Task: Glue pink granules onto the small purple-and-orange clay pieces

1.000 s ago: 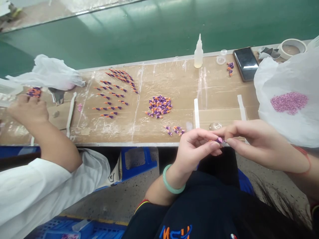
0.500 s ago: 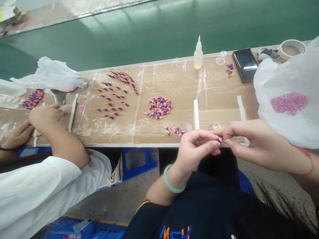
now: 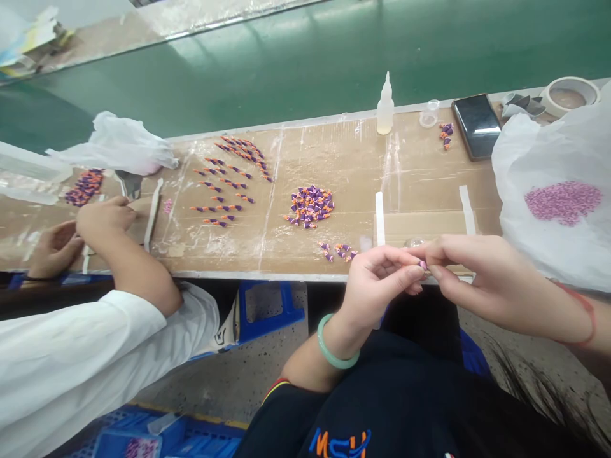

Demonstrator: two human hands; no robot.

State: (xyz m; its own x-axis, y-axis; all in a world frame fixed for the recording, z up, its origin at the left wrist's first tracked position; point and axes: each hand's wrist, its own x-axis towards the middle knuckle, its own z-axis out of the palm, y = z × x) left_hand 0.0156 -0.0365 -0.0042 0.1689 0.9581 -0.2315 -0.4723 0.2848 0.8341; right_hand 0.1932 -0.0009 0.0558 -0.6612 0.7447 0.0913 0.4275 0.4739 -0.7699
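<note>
Between its thumb and fingers, my left hand (image 3: 382, 280) pinches a small purple and pink piece (image 3: 422, 264). The fingertips of my right hand (image 3: 477, 270) are pinched together at the piece's other end, touching it. Both hands are at the table's front edge, in front of a clear round dish (image 3: 413, 242) that they partly hide. Left of my left hand lie a few purple and orange pieces (image 3: 344, 252). A larger heap of such pieces (image 3: 310, 207) sits beyond them.
A dropper bottle (image 3: 385, 105) stands at the back, with a phone (image 3: 476, 126) and tape roll (image 3: 570, 95) farther right. Pink bits (image 3: 563, 202) lie on a white plastic bag (image 3: 520, 152). Purple-orange pieces (image 3: 233, 184) lie in rows at left, near a co-worker's hands (image 3: 102, 219).
The view has shifted slightly, so the table's contents sit a little farther right. My hands keep nearly the same pinch on the small piece. The co-worker's hands have moved slightly apart.
</note>
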